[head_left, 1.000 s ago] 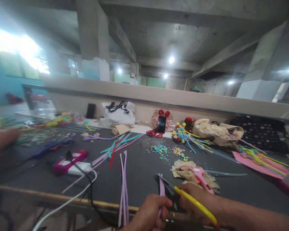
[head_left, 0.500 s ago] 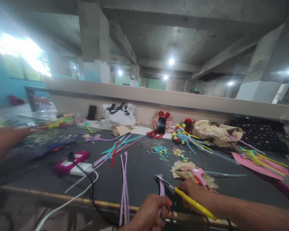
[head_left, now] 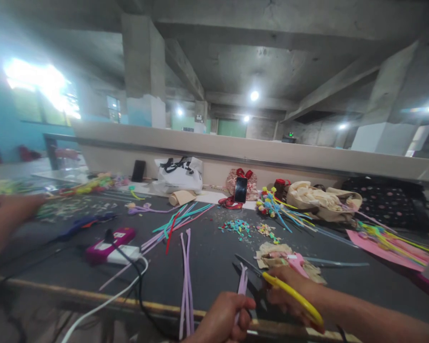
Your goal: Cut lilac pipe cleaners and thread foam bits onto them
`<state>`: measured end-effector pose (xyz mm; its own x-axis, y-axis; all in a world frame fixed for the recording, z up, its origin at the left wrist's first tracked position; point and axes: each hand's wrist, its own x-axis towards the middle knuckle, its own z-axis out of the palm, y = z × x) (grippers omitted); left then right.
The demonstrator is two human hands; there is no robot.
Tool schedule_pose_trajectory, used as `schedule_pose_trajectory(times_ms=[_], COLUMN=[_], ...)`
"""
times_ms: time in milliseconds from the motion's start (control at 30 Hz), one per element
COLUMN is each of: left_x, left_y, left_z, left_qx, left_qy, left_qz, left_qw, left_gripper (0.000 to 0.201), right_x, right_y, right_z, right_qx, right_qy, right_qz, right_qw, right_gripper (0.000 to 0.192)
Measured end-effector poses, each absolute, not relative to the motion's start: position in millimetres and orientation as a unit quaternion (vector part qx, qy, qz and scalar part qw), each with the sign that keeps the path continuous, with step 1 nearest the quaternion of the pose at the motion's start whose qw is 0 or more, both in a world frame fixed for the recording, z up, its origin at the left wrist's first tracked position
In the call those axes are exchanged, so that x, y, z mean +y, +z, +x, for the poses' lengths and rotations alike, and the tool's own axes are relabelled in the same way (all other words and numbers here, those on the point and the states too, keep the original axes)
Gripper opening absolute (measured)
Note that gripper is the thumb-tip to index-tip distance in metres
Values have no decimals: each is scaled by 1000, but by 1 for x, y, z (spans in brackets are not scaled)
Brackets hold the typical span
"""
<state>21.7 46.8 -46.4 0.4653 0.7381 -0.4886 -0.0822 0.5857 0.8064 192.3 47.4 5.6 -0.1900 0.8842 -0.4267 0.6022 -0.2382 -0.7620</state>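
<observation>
Left hand (head_left: 223,319) clenched round lilac pipe-cleaner strips (head_left: 242,286) at the near table (head_left: 214,257) edge, tips sticking up between the open blades of the yellow-handled scissors (head_left: 271,281), which the right hand (head_left: 289,293) grips by the handles. Loose lilac strips (head_left: 186,276) lie just left of the left hand; a pink glue gun (head_left: 296,262) on crumpled paper (head_left: 271,252) sits just behind the right hand. Another person's hand (head_left: 16,207) is blurred at far left, with a magenta power strip (head_left: 109,238) and cables between.
</observation>
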Motion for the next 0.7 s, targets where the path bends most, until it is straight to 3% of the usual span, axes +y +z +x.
schedule_pose_trajectory(times_ms=[200, 500, 700], left_x=[48, 56, 57], left_y=[-54, -70, -75], left_z=[22, 26, 25], left_qx=[423, 425, 432], left_qy=[283, 278, 280], left_qz=[381, 402, 431], left_qw=[772, 762, 741], left_gripper=[17, 23, 29], right_x=[17, 2, 10], right_y=[32, 22, 21], right_z=[195, 202, 196], right_qx=[-604, -609, -652], right_qy=[489, 530, 488], right_qz=[-618, -576, -570], right_qw=[119, 131, 110], right_gripper=[36, 38, 35])
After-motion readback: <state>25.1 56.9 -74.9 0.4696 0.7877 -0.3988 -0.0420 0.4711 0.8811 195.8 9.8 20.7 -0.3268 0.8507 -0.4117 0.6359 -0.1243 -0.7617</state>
